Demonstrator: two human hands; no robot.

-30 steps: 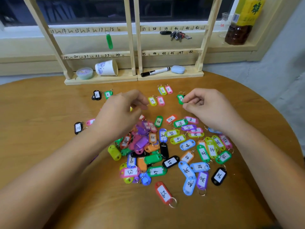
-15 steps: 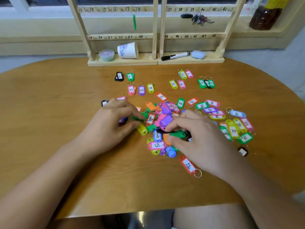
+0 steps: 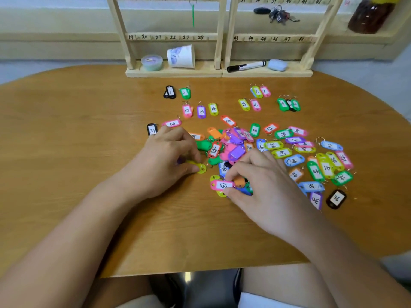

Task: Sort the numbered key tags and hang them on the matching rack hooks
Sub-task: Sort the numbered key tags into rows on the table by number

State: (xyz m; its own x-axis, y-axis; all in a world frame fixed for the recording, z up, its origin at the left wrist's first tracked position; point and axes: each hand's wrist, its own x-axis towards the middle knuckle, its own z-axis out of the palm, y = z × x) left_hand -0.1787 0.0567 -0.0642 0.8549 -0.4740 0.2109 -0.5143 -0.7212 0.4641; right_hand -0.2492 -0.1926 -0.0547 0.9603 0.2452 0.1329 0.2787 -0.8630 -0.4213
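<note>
A heap of coloured numbered key tags (image 3: 235, 147) lies mid-table. Sorted tags sit in short rows behind it: tags 1 and 2 (image 3: 170, 92), tags 12 to 14 (image 3: 201, 111), tags 15 and 16 (image 3: 249, 104). My left hand (image 3: 164, 161) pinches a yellow-green tag (image 3: 200, 168) at the heap's left edge. My right hand (image 3: 262, 187) rests on the heap's near side, fingers closed on an orange tag (image 3: 239, 181) beside a pink tag (image 3: 222, 185). The wooden rack (image 3: 219, 37) with numbered hooks stands at the far edge, with one green tag (image 3: 193, 15) hanging on it.
On the rack's base lie a tipped paper cup (image 3: 181, 56), a small round tub (image 3: 152, 62), a black marker (image 3: 245, 66) and a blue case (image 3: 277, 64). A bunch of keys (image 3: 280, 15) hangs on the right rack. A dark bottle (image 3: 370, 15) stands far right. The round table's edge (image 3: 200, 271) is close to me.
Both hands came back from the far sorted rows to the near side of the heap. My head tilted down, so the rack sits higher in view.
</note>
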